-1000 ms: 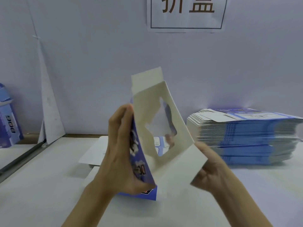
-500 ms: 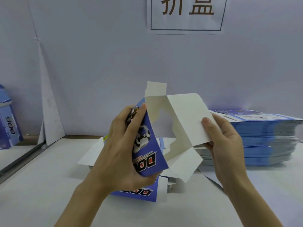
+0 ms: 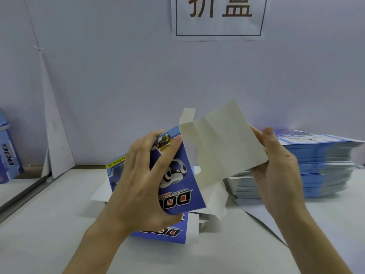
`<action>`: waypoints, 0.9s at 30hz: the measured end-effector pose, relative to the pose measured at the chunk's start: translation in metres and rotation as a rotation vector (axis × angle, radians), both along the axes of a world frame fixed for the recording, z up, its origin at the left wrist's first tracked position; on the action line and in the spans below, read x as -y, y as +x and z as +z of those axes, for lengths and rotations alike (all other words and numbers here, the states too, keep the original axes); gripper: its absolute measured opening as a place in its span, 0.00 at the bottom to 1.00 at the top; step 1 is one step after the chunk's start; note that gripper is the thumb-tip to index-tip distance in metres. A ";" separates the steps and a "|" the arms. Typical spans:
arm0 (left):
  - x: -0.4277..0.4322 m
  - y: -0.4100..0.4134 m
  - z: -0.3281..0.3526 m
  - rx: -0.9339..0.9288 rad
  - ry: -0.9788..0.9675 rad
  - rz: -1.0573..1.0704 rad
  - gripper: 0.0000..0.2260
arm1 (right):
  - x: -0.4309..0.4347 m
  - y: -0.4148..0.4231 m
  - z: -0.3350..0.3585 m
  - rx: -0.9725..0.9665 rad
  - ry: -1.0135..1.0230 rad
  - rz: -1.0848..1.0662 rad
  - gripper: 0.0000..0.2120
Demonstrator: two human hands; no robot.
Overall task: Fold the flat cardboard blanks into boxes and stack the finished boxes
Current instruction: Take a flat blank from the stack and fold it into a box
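Note:
A half-folded blue box (image 3: 177,186) with a robot-dog print is held up above the table, its print upside down. My left hand (image 3: 142,178) grips its printed side, thumb at the lower corner and fingers across the picture. Its large white flap (image 3: 225,147) stands open to the right, and my right hand (image 3: 276,169) pinches that flap's right edge. A tall stack of flat blanks (image 3: 316,163) lies at the right against the wall. More flat blanks (image 3: 169,233) lie on the table under the box. One finished box (image 3: 8,155) stands at the far left.
A white table (image 3: 59,224) runs to a pale wall with a paper sign (image 3: 219,16). A white folded sheet (image 3: 53,135) leans in the left corner. A dark gap (image 3: 21,194) splits the table at the left.
The box has turned so its printed side faces me. My right hand rose from under the lower flap to the big white flap, which has swung out to the right.

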State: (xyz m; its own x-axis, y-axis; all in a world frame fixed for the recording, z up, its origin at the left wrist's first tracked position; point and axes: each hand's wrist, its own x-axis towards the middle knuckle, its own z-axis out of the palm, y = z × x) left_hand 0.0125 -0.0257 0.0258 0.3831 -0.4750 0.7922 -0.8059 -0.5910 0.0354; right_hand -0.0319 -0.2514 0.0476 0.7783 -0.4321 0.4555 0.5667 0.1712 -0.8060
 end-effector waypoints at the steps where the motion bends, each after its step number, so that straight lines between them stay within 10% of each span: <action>1: -0.001 0.000 0.000 0.010 0.002 -0.001 0.48 | 0.002 -0.001 0.003 -0.014 0.049 0.091 0.13; 7: 0.003 0.000 -0.002 0.069 0.014 -0.023 0.47 | 0.001 -0.005 0.006 -0.102 0.299 0.559 0.13; 16: -0.003 0.002 -0.003 0.086 0.058 -0.035 0.46 | -0.002 -0.005 0.005 -0.266 0.002 0.146 0.13; 27: 0.000 0.001 -0.002 0.114 0.058 -0.017 0.46 | 0.000 -0.010 0.007 -0.209 -0.051 0.146 0.13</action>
